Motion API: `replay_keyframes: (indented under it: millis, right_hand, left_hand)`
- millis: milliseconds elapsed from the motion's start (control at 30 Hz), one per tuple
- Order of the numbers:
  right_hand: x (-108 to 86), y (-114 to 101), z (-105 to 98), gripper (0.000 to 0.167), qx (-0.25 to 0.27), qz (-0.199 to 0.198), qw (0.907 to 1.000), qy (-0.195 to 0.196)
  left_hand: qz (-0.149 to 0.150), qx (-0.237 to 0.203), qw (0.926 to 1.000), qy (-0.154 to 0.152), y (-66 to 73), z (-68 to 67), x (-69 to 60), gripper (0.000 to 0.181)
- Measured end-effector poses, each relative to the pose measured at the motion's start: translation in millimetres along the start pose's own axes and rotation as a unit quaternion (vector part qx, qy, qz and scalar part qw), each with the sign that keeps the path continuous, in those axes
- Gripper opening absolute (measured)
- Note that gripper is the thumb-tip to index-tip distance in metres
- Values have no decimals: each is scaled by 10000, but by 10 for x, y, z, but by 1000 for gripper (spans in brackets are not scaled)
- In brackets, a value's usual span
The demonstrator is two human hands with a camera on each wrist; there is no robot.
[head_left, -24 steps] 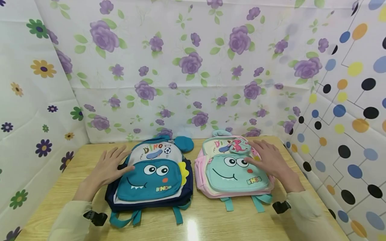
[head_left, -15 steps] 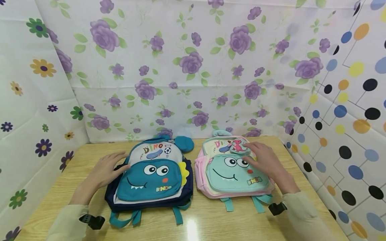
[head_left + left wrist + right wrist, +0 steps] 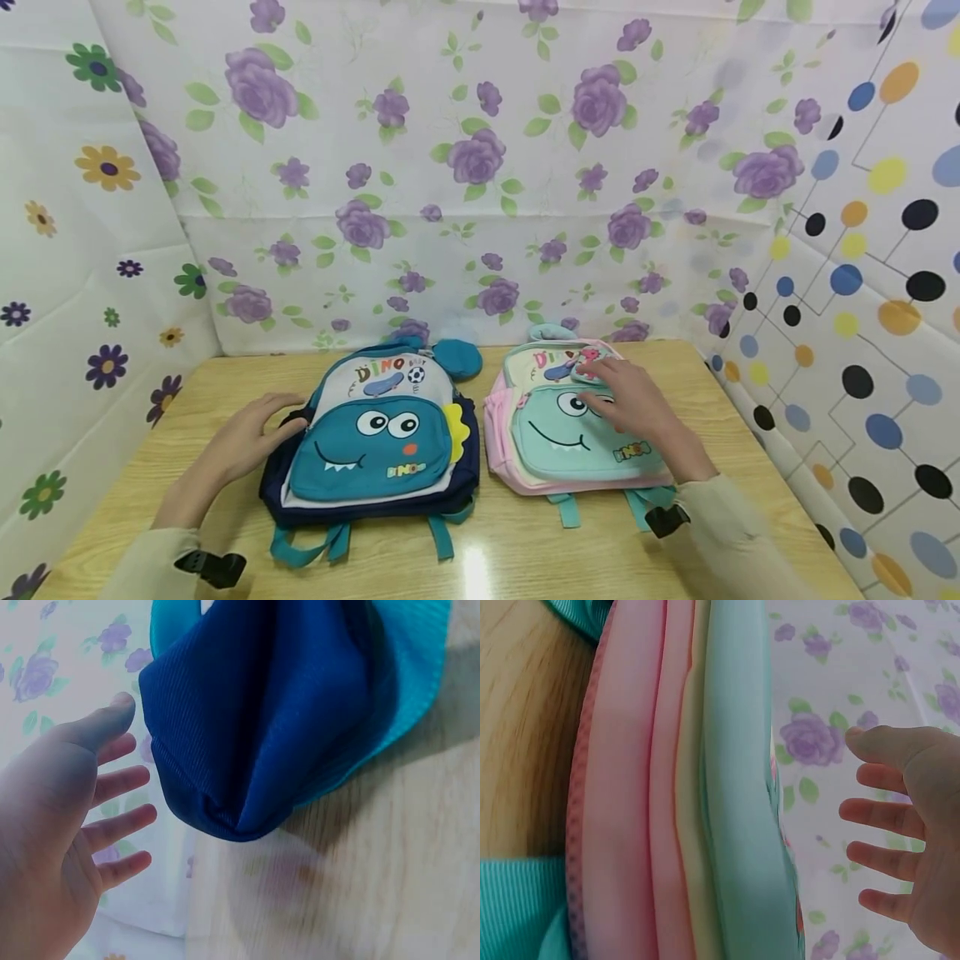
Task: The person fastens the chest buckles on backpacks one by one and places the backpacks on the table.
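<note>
A twill-like navy-and-teal backpack (image 3: 371, 446) and a smooth pink-and-mint backpack (image 3: 558, 437) lie near the back edge of the counter (image 3: 540, 562), ribbed straps (image 3: 517, 907) frontward. Fingers (image 3: 120, 827) loosely extended, the left hand (image 3: 243, 435) is beside the first; the right hand (image 3: 641, 408) hovers over the second, partly hiding its pendant (image 3: 591, 355). Rose-printed cloth (image 3: 420, 179) hangs behind.

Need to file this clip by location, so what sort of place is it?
Probably a makeshift indoor filming booth: a rose-patterned sheet hangs behind the table and a dotted sheet beside it, with a blue backpack and a pink backpack on top.
</note>
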State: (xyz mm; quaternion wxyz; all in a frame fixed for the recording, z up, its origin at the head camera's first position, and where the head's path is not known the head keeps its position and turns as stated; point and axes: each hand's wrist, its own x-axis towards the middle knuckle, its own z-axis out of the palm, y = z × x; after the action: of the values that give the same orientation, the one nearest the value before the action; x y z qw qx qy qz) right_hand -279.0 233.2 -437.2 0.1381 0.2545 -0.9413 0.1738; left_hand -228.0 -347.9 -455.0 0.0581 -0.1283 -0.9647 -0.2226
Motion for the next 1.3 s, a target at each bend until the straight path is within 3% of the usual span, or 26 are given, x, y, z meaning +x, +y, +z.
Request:
replay_keyframes:
  millis: [333,567,1300]
  right_hand:
    - [76,-177,78,43,-6,-180,9998,-17]
    - [149,-317,122,40,186,-486,9986,-35]
    - [319,-746,367,41,212,-692,9961,-508]
  left_hand:
    - [-259,-381,9988,-167,-49,15,-75,55]
    - [-248,-567,9980,-149,-84,37,-125,52]
    - [-455,-945,9943,-192,-215,52,-239,54]
